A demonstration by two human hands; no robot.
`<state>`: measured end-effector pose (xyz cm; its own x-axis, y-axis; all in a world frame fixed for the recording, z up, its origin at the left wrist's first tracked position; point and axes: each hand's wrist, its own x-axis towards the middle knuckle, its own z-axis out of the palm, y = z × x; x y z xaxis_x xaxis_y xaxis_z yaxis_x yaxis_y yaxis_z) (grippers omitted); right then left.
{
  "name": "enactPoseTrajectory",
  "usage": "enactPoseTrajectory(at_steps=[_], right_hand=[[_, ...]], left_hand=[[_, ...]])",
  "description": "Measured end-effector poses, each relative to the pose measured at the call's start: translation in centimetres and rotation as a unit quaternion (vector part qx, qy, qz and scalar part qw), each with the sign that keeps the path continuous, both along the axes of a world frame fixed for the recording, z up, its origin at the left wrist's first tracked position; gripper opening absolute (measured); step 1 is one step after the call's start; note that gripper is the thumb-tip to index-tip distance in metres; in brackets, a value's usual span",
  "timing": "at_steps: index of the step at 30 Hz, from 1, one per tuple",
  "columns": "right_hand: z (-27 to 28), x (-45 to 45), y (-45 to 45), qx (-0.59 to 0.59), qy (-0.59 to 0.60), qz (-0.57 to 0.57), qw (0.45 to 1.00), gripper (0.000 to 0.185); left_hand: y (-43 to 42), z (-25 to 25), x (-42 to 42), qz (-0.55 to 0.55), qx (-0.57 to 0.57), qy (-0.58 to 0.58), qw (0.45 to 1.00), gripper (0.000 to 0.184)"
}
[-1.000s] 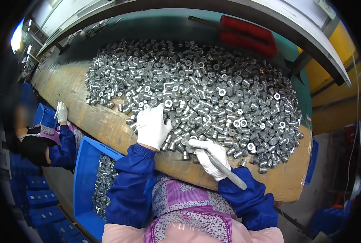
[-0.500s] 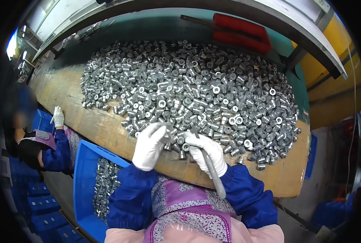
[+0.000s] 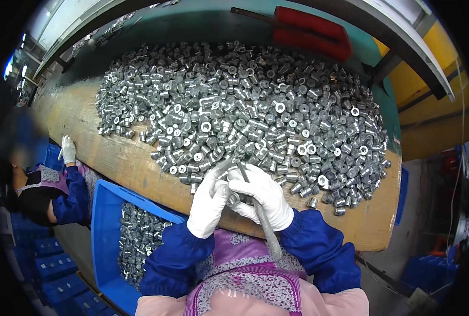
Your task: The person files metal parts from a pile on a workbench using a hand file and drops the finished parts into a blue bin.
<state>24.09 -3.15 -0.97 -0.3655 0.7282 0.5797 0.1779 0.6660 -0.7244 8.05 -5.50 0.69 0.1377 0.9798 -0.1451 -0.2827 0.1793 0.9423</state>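
Note:
White gloves cover both of my hands, which meet at the near edge of a big pile of small metal fittings (image 3: 234, 110). My left hand (image 3: 209, 203) is closed on a metal fitting (image 3: 233, 198) at its fingertips. Across the palm of my right hand (image 3: 263, 195) lies a grey-handled tool (image 3: 266, 224), gripped by the fingers, its thin front end pointing up at the pile. The fingers of both hands nearly touch, and the tool's tip is partly hidden among the parts.
A blue bin (image 3: 105, 239) with metal parts stands at the lower left. Beyond it a co-worker's gloved hand (image 3: 68, 149) rests at the table edge (image 3: 81, 126). A red tray (image 3: 310, 32) lies behind the pile, under a metal frame (image 3: 424, 52).
My left hand has drawn back from the pile towards my right hand and now holds a fitting. My right hand has turned the tool steeper. The view has shifted slightly.

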Motion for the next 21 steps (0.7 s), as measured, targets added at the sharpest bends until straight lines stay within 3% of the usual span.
enactPoseTrajectory(at_steps=[6,7,9,11,13,21], right_hand=[[0.9,0.1,0.4,-0.081,0.019,0.072,0.994,0.044],[1.0,0.1,0.4,-0.073,0.038,0.071,0.994,0.045],[-0.4,0.1,-0.1,-0.080,0.043,0.015,0.996,0.043],[-1.1,0.1,-0.3,-0.084,0.052,0.003,0.995,0.041],[-1.1,0.2,-0.3,-0.097,0.049,-0.009,0.994,0.040],[-1.6,0.5,-0.1,-0.097,0.045,0.015,0.994,0.042]], left_hand=[[-0.3,-1.1,-0.6,0.002,0.059,0.023,0.998,0.069],[-0.4,-2.0,-1.2,0.003,0.103,0.115,0.988,0.068],[-0.3,-1.8,-1.5,-0.018,0.123,0.136,0.983,0.067],[-0.7,-0.6,-1.3,-0.039,0.105,0.110,0.988,0.070],[-0.8,0.1,-1.0,-0.036,0.033,0.012,0.999,0.074],[-0.8,0.2,-1.3,-0.043,0.026,0.021,0.999,0.078]])
